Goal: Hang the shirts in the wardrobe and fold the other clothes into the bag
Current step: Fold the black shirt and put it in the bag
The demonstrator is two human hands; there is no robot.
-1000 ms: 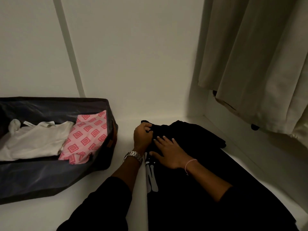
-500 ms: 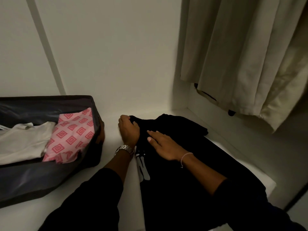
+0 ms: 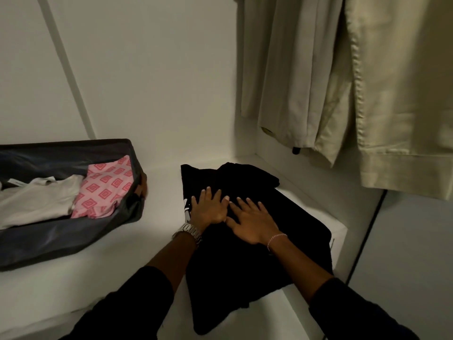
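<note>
The bag (image 3: 61, 241) is seen at the left of the white shelf (image 3: 147, 241), lying open with its dark walls raised. Inside it, a folded white garment (image 3: 36, 202) is laid at the left and a pink patterned cloth (image 3: 105, 190) is set just beside it on the right, against the bag's right wall. A bare strip of shelf is left between the bag and the black garment (image 3: 257, 266), which is spread flat on the shelf's right part, with its near edge hanging over the front lip. A bit of white print is visible at the garment's left edge, just beside the left hand.

The left hand (image 3: 208, 209) is laid flat on the black garment near that edge, its fingers straight and slightly spread; nothing is gripped, and the cloth is only pressed. A metal watch (image 3: 188, 230) is worn on that wrist. The right hand (image 3: 252, 223) is placed just beside it, also flat on the garment, fingers extended and fanned, with nothing grasped. The two hands are touching or nearly touching at the thumbs. A thin bracelet (image 3: 275, 238) is seen on the right wrist. Both forearms are covered by dark sleeves nearer the camera.

At the upper right, beige clothes (image 3: 343, 82) are seen hanging in the wardrobe, above the shelf's far right corner.
</note>
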